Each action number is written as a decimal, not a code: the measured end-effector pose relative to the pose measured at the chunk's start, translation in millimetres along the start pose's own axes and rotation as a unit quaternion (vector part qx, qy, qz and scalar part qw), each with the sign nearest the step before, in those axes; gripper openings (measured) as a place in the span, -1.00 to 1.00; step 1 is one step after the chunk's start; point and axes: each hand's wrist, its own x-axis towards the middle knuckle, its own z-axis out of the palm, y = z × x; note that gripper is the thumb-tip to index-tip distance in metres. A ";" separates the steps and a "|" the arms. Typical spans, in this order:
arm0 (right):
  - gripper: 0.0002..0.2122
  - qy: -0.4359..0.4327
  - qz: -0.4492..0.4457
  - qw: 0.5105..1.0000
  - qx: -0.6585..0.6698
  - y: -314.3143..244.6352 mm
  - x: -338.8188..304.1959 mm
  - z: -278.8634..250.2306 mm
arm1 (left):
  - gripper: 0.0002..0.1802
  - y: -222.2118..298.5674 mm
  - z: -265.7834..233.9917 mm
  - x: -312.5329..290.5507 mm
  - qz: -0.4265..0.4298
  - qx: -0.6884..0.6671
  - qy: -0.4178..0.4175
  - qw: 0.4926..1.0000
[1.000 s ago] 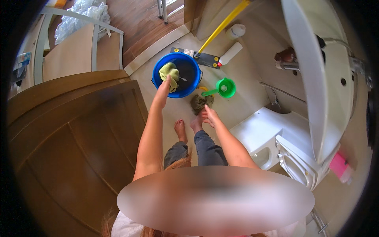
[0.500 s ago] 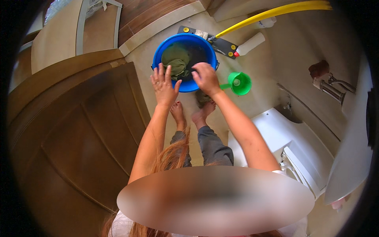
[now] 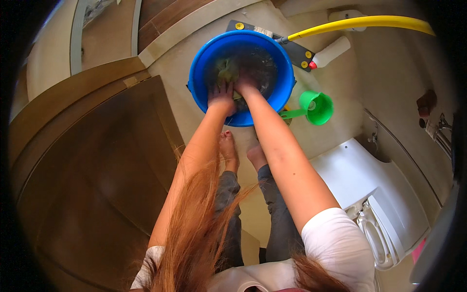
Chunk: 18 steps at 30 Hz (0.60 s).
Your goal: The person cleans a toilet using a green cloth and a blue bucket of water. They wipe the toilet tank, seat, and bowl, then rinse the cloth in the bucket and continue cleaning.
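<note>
A blue bucket [image 3: 287, 73] of dark, murky water stands on the floor in front of me. Both of my hands are down inside it. My left hand [image 3: 222, 97] is partly under the surface at the near side, its fingers stretched out against a green cloth [image 3: 226, 69]. Close beside it, my right hand [image 3: 246, 83] dips into the water next to the same cloth; its fingers are hidden by the murk. Most of the cloth is sunk, with only a pale green bulge showing between and beyond the hands.
A green dipper [image 3: 321, 108] is right of the bucket. Behind lie a black floor brush head [image 3: 297, 54] with a yellow handle [image 3: 355, 22] and a white bottle [image 3: 333, 51]. A white toilet [image 3: 384, 233] stands at the right, a brown door [image 3: 97, 160] at the left.
Both hands have gone down from above the bucket into the water. The green cloth, earlier bunched up at the left, is now mostly under water. My view has shifted slightly.
</note>
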 end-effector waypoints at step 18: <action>-0.96 0.021 -0.054 0.720 0.691 -32.5 -219.8 -114.8 | -0.26 16.4 -16.4 -28.5 0.126 -0.429 0.162 0.880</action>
